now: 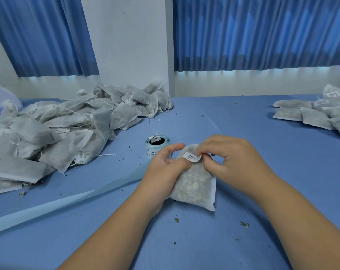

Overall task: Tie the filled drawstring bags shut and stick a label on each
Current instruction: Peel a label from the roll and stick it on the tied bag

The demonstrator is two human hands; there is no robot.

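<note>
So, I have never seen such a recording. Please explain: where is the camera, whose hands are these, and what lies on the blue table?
There is no machine here: a person works with bare hands. The only picture comes from a camera worn on the head, looking forward and down. The left hand holds a filled bag. The right hand pinches a small barcode label at the bag's top. Behind them stands a label roll, and its empty backing strip trails to the left. A pile of bags lies on the left of the blue table. The labelled bags lie far right.
</note>
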